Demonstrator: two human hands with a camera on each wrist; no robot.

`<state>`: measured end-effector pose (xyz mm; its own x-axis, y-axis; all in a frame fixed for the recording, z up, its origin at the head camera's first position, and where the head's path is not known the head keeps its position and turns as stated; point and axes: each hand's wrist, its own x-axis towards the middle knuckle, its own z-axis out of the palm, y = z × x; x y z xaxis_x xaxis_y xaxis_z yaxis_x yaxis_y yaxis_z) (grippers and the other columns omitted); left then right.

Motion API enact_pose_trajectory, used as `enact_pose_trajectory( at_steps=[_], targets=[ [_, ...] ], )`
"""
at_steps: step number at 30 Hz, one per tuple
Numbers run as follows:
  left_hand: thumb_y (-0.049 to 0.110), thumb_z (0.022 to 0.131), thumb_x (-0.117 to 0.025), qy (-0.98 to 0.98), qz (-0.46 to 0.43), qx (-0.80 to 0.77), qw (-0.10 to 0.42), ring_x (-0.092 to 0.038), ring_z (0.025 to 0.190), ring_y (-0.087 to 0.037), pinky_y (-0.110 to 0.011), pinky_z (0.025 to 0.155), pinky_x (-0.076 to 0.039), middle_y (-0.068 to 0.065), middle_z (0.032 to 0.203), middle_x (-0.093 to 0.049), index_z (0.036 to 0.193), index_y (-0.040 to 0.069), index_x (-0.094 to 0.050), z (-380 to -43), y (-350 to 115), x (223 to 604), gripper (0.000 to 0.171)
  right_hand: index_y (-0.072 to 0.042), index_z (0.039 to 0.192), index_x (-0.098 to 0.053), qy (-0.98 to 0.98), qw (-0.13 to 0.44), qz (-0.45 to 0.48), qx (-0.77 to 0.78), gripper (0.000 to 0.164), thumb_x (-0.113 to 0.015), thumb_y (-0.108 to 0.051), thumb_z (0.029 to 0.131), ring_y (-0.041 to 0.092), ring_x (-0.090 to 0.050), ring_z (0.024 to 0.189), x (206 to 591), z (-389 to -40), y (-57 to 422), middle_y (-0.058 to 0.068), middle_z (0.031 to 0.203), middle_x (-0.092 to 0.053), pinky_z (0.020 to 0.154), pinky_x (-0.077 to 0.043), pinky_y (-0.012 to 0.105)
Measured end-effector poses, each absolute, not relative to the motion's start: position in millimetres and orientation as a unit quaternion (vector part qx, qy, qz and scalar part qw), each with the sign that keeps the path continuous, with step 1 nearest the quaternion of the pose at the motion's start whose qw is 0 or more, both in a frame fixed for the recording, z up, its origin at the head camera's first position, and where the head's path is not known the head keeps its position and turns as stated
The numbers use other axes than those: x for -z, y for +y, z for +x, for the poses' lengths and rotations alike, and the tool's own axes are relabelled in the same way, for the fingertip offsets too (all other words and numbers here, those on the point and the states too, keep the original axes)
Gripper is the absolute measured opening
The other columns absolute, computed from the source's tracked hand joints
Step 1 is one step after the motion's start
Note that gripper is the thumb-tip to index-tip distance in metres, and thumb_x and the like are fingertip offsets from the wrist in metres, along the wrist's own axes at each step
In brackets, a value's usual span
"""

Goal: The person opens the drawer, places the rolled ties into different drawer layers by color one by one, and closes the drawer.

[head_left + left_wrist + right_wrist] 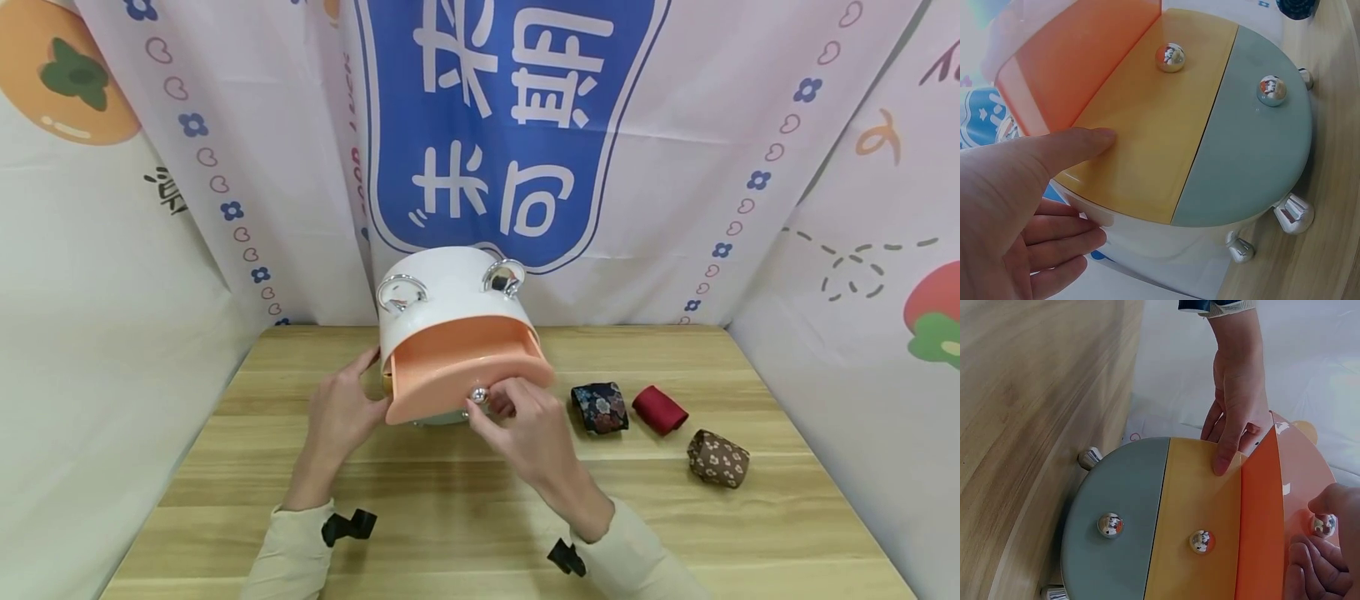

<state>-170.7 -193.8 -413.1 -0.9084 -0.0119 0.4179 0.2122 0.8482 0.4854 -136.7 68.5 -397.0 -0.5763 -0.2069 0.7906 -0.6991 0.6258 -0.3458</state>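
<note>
A small round-fronted drawer cabinet [450, 287] with a white shell stands on the table. Its top orange drawer [438, 387] is pulled out, with bare orange inside showing. Below it the yellow drawer [1147, 125] and green drawer [1247, 144] sit closed, each with a silver knob. My right hand [532, 429] pinches the orange drawer's silver knob [1322, 525] between thumb and fingers. On the cabinet's left side lies my left hand [341, 417]; in the left wrist view its thumb touches the yellow front and its fairly straight fingers lie along the white side.
Right of the cabinet lie a dark floral rolled tie [600, 407], a red rolled tie [660, 409] and a brown flowered rolled tie [717, 458]. The wooden table [450, 533] meets printed cloth backdrops [637, 208] at the back and sides. Silver feet [1294, 214] carry the cabinet.
</note>
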Motion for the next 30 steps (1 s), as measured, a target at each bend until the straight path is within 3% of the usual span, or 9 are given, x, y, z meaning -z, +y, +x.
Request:
enact_pose_trajectory(
  at_steps=[5,11,30],
  targets=[
    [0.036,0.074,-0.077,-0.942,-0.046,0.270,0.196,-0.035,0.041,-0.012,-0.028,0.039,-0.030,-0.017,0.114,-0.070,0.137,0.011,-0.054,-170.0,-193.8,411.8,0.072,-0.013,0.076,-0.062,-0.820,0.373,0.287,-0.327,0.020,-0.076,-0.027,0.081,0.004,-0.061,0.059,396.9,-132.3,70.8,-0.005,0.070,-0.065,0.056,-0.050,0.014],
    [0.043,0.074,-0.075,-0.947,-0.037,0.257,0.188,-0.039,0.047,-0.016,-0.029,0.043,-0.031,-0.015,0.124,-0.067,0.139,0.014,-0.053,-170.4,-195.2,411.8,0.075,-0.011,0.076,-0.063,-0.816,0.376,0.297,-0.323,0.019,-0.075,-0.025,0.081,0.004,-0.061,0.060,398.1,-130.5,72.7,-0.004,0.071,-0.065,0.057,-0.050,0.013],
    [0.048,0.074,-0.077,-0.943,-0.044,0.263,0.197,-0.036,0.044,-0.015,-0.028,0.041,-0.030,-0.016,0.124,-0.067,0.137,0.010,-0.054,-171.7,-194.6,413.4,0.076,-0.013,0.075,-0.062,-0.795,0.400,0.314,-0.331,0.018,-0.076,-0.023,0.080,0.001,-0.060,0.058,399.2,-120.9,75.6,-0.006,0.068,-0.063,0.056,-0.049,0.011]
  ],
)
